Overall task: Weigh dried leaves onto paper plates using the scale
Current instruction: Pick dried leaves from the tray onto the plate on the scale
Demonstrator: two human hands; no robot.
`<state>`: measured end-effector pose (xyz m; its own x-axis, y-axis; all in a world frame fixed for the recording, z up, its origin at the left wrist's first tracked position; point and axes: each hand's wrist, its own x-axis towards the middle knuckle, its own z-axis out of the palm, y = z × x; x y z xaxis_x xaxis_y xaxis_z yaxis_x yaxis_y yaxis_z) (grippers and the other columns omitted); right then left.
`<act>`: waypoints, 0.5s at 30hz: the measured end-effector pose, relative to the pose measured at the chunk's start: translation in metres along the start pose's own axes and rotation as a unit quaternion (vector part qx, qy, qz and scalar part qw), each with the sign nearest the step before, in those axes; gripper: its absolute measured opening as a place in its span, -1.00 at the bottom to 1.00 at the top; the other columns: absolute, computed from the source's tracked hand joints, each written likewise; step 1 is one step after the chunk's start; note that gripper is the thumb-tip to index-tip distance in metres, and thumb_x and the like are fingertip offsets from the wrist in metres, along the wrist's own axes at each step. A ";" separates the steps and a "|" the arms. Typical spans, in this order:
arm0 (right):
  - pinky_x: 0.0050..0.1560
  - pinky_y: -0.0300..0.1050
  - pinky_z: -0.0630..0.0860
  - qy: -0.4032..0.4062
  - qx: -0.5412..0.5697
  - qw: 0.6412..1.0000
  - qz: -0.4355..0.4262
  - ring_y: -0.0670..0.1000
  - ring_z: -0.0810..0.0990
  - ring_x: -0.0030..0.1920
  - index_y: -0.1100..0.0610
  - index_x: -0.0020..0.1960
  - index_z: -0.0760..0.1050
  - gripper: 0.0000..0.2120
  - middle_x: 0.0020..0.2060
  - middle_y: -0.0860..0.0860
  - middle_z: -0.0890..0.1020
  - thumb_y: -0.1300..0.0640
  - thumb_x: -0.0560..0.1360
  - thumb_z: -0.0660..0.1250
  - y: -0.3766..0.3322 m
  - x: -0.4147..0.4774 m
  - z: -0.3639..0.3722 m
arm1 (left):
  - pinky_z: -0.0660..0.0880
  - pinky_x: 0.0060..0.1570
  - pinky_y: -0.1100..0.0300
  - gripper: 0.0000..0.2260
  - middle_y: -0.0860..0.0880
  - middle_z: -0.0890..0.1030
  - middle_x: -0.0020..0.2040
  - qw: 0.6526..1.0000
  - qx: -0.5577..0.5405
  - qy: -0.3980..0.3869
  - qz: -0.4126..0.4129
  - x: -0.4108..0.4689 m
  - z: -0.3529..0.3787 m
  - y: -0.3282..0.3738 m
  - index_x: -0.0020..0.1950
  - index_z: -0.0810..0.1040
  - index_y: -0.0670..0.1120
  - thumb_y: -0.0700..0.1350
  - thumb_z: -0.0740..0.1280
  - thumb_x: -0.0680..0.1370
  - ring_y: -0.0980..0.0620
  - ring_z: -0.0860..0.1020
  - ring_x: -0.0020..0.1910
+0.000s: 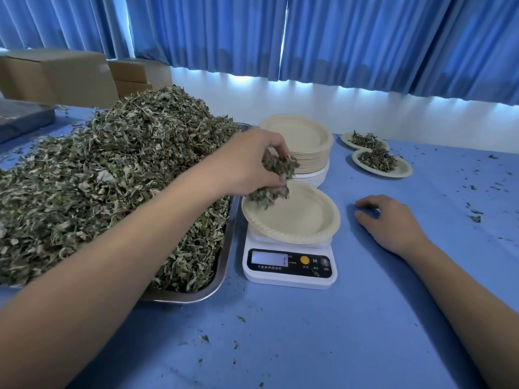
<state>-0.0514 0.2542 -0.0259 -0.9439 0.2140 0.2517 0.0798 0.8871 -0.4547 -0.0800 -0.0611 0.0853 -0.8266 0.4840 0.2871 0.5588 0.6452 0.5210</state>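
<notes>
Clutching dried leaves (280, 167), the left grip (250, 161) hung over the paper plate (304, 221).
The scale (289, 276) bore a key (314, 260) marked "M"; the right grip (393, 223) lay slack and empty on the tabletop (309, 346).

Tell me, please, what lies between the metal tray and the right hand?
The white scale, carrying a paper plate, stands there, per the head view.

On the counter (309, 332), a tray (224, 265) heaped with dried leaves (112, 178) lies left; the scale (289, 266) stands just right of it, a paper plate (303, 220) on top. A stack of plates (297, 136) sits behind the scale. Right of the stack lie a far plate (345, 138) and a near plate (404, 171), leaves on both.
</notes>
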 end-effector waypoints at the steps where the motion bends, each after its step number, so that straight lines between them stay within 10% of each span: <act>1: 0.13 -0.14 0.36 0.000 0.000 1.000 0.000 0.10 0.56 0.23 0.07 0.23 0.62 -0.77 0.22 0.02 0.63 0.09 0.59 0.37 0.000 0.000 0.000 | 0.54 0.10 0.10 -0.69 0.06 0.62 0.01 0.999 0.011 -0.043 -0.001 -0.001 0.005 0.001 0.11 0.61 0.13 -0.02 0.57 0.41 0.09 0.59 -0.01; 9: 0.14 -0.13 0.38 0.003 0.007 1.000 0.004 0.08 0.56 0.22 0.05 0.20 0.62 -0.79 0.21 0.00 0.64 0.09 0.59 0.37 0.000 -0.001 0.000 | 0.54 0.16 0.06 -0.80 0.14 0.64 0.05 0.996 0.025 -0.081 -0.013 -0.003 -0.019 -0.003 0.21 0.61 0.13 0.07 0.36 0.60 0.09 0.63 0.05; 15: 0.13 -0.14 0.36 0.003 0.011 1.000 0.007 0.08 0.56 0.21 0.06 0.20 0.63 -0.80 0.20 0.01 0.64 0.10 0.59 0.37 -0.002 -0.002 0.000 | 0.40 0.22 0.05 -0.64 -0.04 0.53 0.33 0.950 0.235 -0.164 -0.126 -0.003 -0.043 -0.033 0.39 0.51 0.02 -0.01 0.38 0.60 -0.06 0.51 0.19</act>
<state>-0.0499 0.2522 -0.0253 -0.9410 0.2278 0.2503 0.0853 0.8753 -0.4760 -0.0992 -0.1090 0.1014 -0.9155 0.3883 -0.1053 0.3785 0.9200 0.1020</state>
